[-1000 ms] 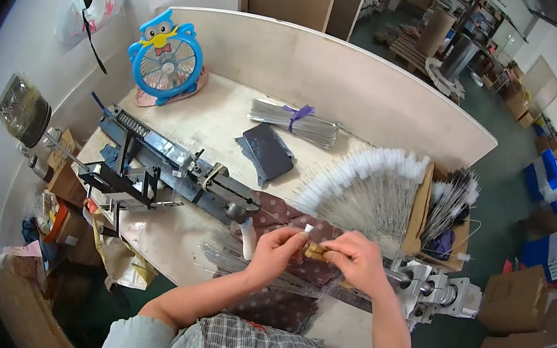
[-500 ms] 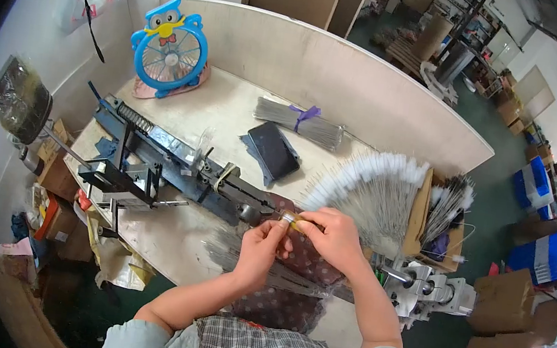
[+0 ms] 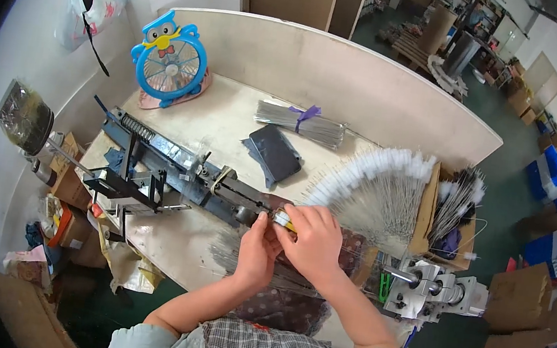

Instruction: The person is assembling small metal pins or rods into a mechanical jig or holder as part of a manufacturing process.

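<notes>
At the near end of a long dark metal bench fixture, my two hands are close together. A small yellow-and-white piece, its kind not clear, is gripped by my right hand, with fingers and thumb closed round it. My left hand is closed beside it, thumb upward by the fixture's tip; what its fingers hold is hidden. Beneath my hands lie thin grey wires and a brown dotted cloth. To the right, thin wire brushes with white bristle tips lie fanned out.
A blue toy-shaped fan, a dark phone-like slab and a wire bundle with a purple tie are farther back. At right are a carton of brushes and a silver machine. A low partition edges the table.
My right hand has moved left, in toward my left hand and the fixture's tip, carrying the yellow-and-white piece. Its fingers now cover more of the piece. The whole view has shifted slightly.
</notes>
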`<state>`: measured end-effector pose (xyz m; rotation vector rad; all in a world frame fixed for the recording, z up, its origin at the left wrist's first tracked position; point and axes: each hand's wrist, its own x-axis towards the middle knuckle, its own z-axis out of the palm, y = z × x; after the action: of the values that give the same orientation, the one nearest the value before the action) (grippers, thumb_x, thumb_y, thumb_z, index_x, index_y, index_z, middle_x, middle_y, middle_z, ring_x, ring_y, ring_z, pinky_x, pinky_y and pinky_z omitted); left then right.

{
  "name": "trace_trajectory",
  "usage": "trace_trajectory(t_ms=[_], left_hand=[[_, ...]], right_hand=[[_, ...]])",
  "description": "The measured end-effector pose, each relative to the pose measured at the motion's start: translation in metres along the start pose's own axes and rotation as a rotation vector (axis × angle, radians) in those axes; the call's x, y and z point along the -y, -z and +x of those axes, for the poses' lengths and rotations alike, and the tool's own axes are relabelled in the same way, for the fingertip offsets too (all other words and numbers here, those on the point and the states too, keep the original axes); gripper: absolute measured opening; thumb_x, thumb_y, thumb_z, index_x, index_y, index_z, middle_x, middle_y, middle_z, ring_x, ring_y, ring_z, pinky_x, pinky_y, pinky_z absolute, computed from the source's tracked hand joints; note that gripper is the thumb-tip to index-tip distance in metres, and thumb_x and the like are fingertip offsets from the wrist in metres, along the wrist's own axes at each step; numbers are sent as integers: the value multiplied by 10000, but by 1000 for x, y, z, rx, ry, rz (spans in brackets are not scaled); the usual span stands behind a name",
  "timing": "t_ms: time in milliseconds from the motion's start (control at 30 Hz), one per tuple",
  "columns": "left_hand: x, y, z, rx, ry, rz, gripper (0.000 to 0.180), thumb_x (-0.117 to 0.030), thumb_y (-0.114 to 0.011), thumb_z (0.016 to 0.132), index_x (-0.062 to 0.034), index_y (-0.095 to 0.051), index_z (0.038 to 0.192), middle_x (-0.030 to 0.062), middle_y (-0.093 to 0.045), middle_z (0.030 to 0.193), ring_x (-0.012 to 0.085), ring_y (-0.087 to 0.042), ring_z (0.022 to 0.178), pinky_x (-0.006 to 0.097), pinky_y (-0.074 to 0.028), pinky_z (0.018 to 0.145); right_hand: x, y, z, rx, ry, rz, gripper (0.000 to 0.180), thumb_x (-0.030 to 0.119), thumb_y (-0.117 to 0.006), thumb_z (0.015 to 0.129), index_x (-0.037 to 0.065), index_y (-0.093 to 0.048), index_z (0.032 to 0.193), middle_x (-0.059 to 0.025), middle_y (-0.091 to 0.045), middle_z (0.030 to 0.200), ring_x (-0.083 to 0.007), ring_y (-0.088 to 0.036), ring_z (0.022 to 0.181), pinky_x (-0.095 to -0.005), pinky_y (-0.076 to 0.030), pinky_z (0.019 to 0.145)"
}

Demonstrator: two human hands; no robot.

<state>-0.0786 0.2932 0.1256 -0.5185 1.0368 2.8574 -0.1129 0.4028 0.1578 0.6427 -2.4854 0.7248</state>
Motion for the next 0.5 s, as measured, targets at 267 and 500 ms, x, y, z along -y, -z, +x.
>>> trace_trajectory(t_ms=[267,500], left_hand=[[8,0,2,14,-11,-3,169,-132,-509,939,11,-558,1016,47,-599,920,103,-585,797,263,-492,753],[6,-4,3,3,-32,-4,131,-91,-541,908,6,-561,993,60,-615,920,119,-604,820,272,-491,760]], right_hand=[[-12,11,-7,-44,118,2,240,165,-729,701,141,-689,937,8,-610,920,-186,-561,893,-334,-457,729],[-22,18,-13,7,136,-32,234,171,-725,706,159,-695,938,6,-613,915,-194,-565,896,-338,-463,713]])
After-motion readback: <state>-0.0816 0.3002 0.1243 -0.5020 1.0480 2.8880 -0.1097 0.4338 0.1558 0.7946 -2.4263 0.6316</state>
